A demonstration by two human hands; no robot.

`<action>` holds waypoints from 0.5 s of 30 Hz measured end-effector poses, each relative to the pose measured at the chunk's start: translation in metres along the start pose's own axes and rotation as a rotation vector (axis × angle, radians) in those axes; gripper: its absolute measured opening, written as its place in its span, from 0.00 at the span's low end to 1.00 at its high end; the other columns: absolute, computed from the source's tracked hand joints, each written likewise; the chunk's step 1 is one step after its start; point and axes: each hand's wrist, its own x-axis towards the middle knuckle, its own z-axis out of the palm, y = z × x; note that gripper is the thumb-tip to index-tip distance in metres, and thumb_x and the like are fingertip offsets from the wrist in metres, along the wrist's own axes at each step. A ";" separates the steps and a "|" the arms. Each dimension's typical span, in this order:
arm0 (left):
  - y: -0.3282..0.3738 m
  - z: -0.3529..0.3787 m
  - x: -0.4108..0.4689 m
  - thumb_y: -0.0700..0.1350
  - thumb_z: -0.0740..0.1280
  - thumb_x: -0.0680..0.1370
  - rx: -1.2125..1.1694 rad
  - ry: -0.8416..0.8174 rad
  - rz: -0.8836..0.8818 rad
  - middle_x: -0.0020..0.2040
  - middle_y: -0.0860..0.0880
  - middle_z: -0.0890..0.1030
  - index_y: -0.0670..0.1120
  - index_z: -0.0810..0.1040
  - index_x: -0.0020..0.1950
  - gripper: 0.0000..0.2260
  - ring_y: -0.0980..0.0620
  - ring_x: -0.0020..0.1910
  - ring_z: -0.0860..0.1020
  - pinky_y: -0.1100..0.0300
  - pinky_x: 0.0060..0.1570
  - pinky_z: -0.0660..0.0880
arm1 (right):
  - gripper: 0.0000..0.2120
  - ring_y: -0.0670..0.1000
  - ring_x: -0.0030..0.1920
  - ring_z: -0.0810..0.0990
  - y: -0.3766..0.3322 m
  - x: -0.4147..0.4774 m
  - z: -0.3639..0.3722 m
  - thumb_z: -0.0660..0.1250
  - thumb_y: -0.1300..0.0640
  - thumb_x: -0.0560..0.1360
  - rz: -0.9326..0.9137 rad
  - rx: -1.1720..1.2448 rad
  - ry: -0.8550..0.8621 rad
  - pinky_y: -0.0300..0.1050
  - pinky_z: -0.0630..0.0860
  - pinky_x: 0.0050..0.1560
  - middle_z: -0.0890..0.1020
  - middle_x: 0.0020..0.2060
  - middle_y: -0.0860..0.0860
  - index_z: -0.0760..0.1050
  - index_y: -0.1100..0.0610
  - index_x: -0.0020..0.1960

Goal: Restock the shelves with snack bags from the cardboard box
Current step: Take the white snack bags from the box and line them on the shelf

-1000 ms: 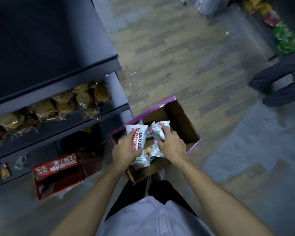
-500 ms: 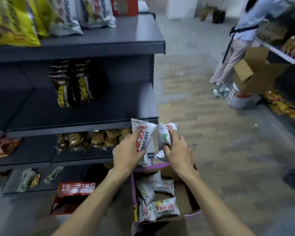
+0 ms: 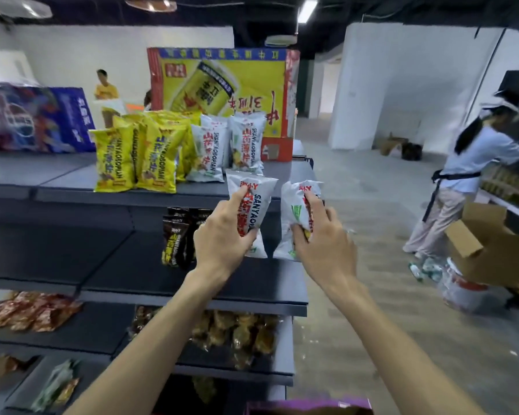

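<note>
Cardboard showed at the very bottom edge, where the purple-rimmed cardboard box (image 3: 309,408) sat below your arms. Both your forearms stretched forward and upward, bare, side by side. Your left hand (image 3: 222,238) was curled round a white snack bag (image 3: 253,190), one finger laid up its printed face, the bag upright. Your right hand (image 3: 324,250) clutched a second white bag (image 3: 294,205), fingers bent over its front and crumpling it. The two bags stood just beside each other with a narrow gap between, held in front of the top shelf (image 3: 72,187) at its right end. Just beyond, on that shelf, stood matching white bags (image 3: 210,151) and yellow bags (image 3: 132,157). One level down stood dark bags (image 3: 174,238). Farther right, across the aisle, another person (image 3: 462,181) stood at a second shelving unit.
</note>
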 end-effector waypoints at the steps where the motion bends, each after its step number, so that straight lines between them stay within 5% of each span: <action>1: -0.002 -0.003 0.010 0.55 0.72 0.73 0.013 0.014 -0.002 0.56 0.50 0.78 0.57 0.61 0.76 0.34 0.45 0.49 0.80 0.49 0.40 0.79 | 0.29 0.58 0.46 0.79 -0.007 0.011 0.000 0.63 0.47 0.79 -0.016 0.002 0.006 0.49 0.70 0.39 0.75 0.52 0.50 0.56 0.42 0.76; 15: -0.066 -0.006 0.131 0.49 0.71 0.75 0.175 0.066 -0.071 0.60 0.45 0.74 0.52 0.56 0.78 0.36 0.42 0.50 0.80 0.51 0.40 0.75 | 0.29 0.58 0.56 0.79 -0.086 0.164 0.074 0.61 0.49 0.81 -0.120 -0.121 0.051 0.50 0.73 0.43 0.74 0.65 0.51 0.54 0.48 0.79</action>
